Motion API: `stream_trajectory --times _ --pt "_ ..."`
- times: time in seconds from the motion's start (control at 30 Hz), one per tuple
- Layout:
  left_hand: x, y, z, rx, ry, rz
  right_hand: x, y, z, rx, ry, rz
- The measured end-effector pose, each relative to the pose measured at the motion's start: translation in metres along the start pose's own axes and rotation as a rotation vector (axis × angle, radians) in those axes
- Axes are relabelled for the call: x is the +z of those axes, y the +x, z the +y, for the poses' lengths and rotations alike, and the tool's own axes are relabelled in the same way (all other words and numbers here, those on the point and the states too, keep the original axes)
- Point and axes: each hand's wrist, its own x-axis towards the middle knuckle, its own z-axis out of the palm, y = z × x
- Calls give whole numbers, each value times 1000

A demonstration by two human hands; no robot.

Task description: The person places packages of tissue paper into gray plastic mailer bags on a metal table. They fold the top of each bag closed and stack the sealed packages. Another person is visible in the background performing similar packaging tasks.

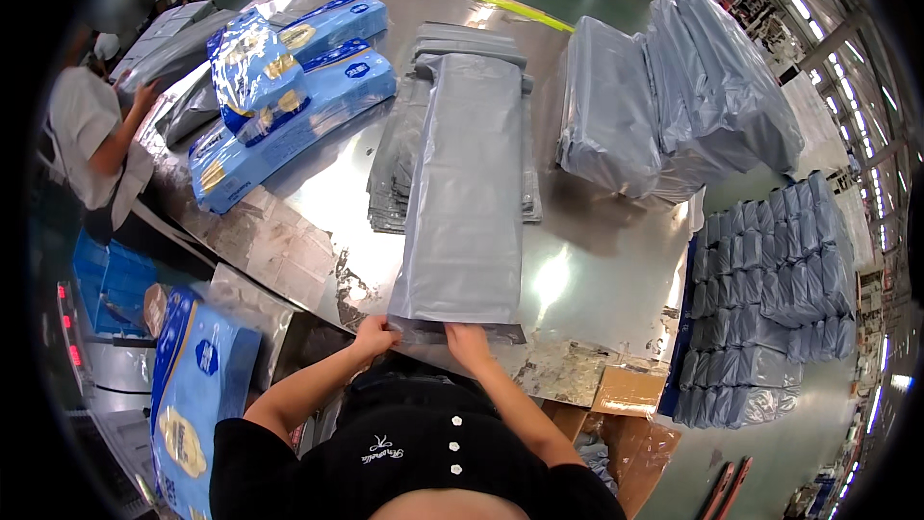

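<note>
A long grey plastic mailing bag [467, 183], filled to a box-like shape, lies lengthwise in front of me on the metal table. Its open-looking near end has a darker flap [500, 333] at the table's front edge. My left hand [375, 335] pinches the near left corner of this flap. My right hand [468, 344] grips the same edge near its middle, the fingertips partly hidden under the plastic. Beneath the filled bag, a pile of flat grey mailing bags [387, 197] sticks out on both sides and at the far end.
Blue plastic-wrapped packs [289, 125] are heaped at the table's left. Filled grey bags [611, 106] stand at the right. Beyond the table's right edge is a pallet load of grey bags [760, 299]. Another blue pack [197, 385] stands lower left; a person [96, 130] works at far left.
</note>
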Motion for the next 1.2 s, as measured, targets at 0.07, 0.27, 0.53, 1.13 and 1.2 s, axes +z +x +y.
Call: stream_trajectory --times 0.07,0.27,0.53,1.13,1.2 --pt "11 -18 27 80 -119 -59 16 19 14 -59 -44 172" --pt "-17 -32 52 -24 -374 3 8 73 11 118 -29 -105" --pt "-25 -35 42 38 -381 -102 22 64 -81 98 525 -406" --pt "18 -32 187 1354 1044 -71 -227 -161 122 507 -606 -436" --pt "27 2 165 1302 1378 -318 -177 -70 43 -15 -113 -185"
